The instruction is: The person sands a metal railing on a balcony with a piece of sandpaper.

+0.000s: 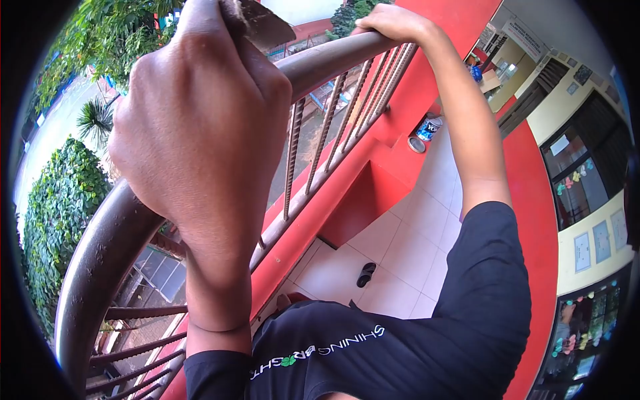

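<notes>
My left hand (200,127) is close to the camera, closed around a flat dark metal tool (263,23) that looks like a scraper blade. The blade sticks out above my fingers and lies against the brown metal handrail (100,253). My right hand (393,20) rests farther along the same handrail with its fingers curled over the top. Both arms come out of a dark shirt with white lettering (373,347).
Ribbed vertical bars (330,127) run under the rail, fixed to a red ledge (360,193). A blue-and-white tin (427,127) and its lid (417,145) sit on the white tiled floor (407,247), and a dark sandal (365,273) lies nearer. Trees and a yard lie beyond the railing.
</notes>
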`<state>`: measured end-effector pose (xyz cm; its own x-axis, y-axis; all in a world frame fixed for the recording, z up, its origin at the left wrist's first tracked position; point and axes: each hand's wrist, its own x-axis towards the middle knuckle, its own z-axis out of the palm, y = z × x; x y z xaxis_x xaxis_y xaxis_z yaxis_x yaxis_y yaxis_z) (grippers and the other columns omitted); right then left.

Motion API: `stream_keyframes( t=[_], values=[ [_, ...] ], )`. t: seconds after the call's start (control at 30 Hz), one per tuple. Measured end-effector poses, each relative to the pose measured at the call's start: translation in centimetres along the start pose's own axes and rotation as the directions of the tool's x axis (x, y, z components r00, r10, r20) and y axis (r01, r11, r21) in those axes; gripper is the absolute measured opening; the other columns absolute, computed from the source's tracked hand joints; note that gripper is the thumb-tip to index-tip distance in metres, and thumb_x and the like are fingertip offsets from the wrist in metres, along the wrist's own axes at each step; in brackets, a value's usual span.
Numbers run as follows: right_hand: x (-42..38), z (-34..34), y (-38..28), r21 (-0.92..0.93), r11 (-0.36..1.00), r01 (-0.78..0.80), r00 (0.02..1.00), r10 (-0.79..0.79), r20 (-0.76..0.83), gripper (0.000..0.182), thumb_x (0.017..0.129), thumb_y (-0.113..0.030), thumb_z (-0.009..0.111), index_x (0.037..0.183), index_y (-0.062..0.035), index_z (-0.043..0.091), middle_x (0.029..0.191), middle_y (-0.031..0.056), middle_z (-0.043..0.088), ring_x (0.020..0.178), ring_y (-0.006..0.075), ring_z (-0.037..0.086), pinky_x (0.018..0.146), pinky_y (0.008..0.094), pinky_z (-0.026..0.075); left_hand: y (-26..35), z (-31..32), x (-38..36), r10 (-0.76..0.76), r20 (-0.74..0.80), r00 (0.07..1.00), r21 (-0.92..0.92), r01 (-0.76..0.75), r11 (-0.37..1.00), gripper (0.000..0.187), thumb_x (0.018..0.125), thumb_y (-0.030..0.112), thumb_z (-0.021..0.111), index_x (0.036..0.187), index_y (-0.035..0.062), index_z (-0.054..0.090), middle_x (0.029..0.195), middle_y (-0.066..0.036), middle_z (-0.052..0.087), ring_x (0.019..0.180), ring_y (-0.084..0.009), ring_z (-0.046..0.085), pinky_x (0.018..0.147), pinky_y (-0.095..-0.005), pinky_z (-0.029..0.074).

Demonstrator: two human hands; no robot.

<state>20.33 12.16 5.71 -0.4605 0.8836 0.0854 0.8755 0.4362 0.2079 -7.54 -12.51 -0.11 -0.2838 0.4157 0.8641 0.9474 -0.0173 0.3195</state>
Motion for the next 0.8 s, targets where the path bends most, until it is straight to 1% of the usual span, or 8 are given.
stream_keyframes(
  t=[0.17,0.27,0.37,0.4,0.53,0.6,0.63,0.8],
  values=[
    [-5.3,-1.7,-9.0,0.201,0.830,0.520,0.837,-0.447,-0.316,0.042,0.103,-0.031,0.045,0.111,-0.0079,0.079,0.093,0.0149,0.075,0.088,0.0232,0.069,0.089,0.0354,0.051,0.6,-0.4,0.3,-0.036,0.038,0.999,-0.008,0.037,0.999,0.030,0.091,0.019,0.058,0.116,0.0166,0.074,0.089,-0.012,0.075,0.085,-0.0344,0.072,0.075,-0.0478,0.056],
    [-8.7,-4.1,-15.4,0.500,0.790,0.355,0.933,-0.268,-0.240,0.040,0.102,-0.033,0.049,0.112,-0.0089,0.079,0.082,0.0188,0.070,0.080,0.0280,0.065,0.084,0.0351,0.048,0.5,-0.3,0.3,-0.042,-0.037,0.998,-0.039,0.040,0.998,0.029,0.091,0.018,0.058,0.115,0.0146,0.074,0.087,-0.013,0.075,0.083,-0.0347,0.072,0.073,-0.0477,0.056],
    [-4.0,-1.3,-5.0,-0.061,0.987,0.149,0.980,-0.155,-0.124,0.037,0.100,-0.022,0.046,0.112,-0.0107,0.079,0.101,0.0171,0.076,0.092,0.0266,0.071,0.092,0.0367,0.053,0.4,-0.6,0.9,-0.058,-0.012,0.998,-0.052,0.058,0.997,0.028,0.092,0.020,0.058,0.115,0.0134,0.074,0.084,-0.015,0.074,0.078,-0.0357,0.072,0.070,-0.0479,0.056],
    [-3.2,-0.7,-2.5,0.327,0.939,0.111,0.990,-0.074,-0.123,0.038,0.098,-0.018,0.044,0.112,-0.0119,0.079,0.110,0.0159,0.076,0.098,0.0298,0.071,0.097,0.0375,0.054,0.5,-0.6,0.7,-0.064,-0.005,0.998,-0.017,0.064,0.998,0.028,0.093,0.021,0.058,0.115,0.0134,0.074,0.083,-0.016,0.074,0.077,-0.0361,0.072,0.068,-0.0479,0.056],
    [-5.8,-3.7,-14.6,-0.139,0.765,0.629,0.666,-0.622,-0.412,0.033,0.091,-0.011,0.052,0.112,-0.0076,0.077,0.098,0.0147,0.076,0.087,0.0340,0.070,0.092,0.0393,0.054,0.6,-0.9,0.7,-0.061,0.010,0.998,-0.044,0.061,0.997,0.029,0.094,0.022,0.056,0.117,0.0142,0.072,0.082,-0.016,0.073,0.076,-0.0360,0.072,0.065,-0.0482,0.055],
    [-4.5,-4.6,-14.8,0.304,0.718,0.627,0.779,-0.560,-0.282,0.031,0.095,-0.024,0.053,0.096,-0.0036,0.076,0.091,0.0155,0.073,0.081,0.0312,0.065,0.086,0.0353,0.051,0.2,-1.1,0.3,-0.034,0.018,0.999,-0.031,0.035,0.999,0.030,0.094,0.022,0.056,0.119,0.0147,0.071,0.082,-0.017,0.073,0.076,-0.0369,0.072,0.067,-0.0492,0.055],
    [-3.3,-4.6,-12.8,0.593,0.805,-0.006,0.962,-0.158,0.224,0.036,0.095,-0.031,0.054,0.093,-0.0027,0.077,0.093,0.0117,0.075,0.081,0.0233,0.065,0.083,0.0319,0.050,0.0,-1.3,0.2,-0.031,0.041,0.999,-0.045,0.033,0.998,0.030,0.094,0.022,0.056,0.119,0.0148,0.071,0.083,-0.017,0.073,0.077,-0.0375,0.072,0.068,-0.0497,0.055],
    [-0.6,-6.0,-13.5,-0.024,0.997,-0.068,0.857,0.070,0.510,0.034,0.089,-0.023,0.057,0.106,-0.0008,0.076,0.101,0.0147,0.076,0.082,0.0224,0.068,0.078,0.0396,0.051,-0.7,-1.8,0.5,-0.005,0.107,0.994,-0.128,0.019,0.992,0.022,0.093,0.015,0.056,0.112,0.0118,0.067,0.079,-0.019,0.071,0.076,-0.0401,0.070,0.066,-0.0520,0.052]
  ],
)
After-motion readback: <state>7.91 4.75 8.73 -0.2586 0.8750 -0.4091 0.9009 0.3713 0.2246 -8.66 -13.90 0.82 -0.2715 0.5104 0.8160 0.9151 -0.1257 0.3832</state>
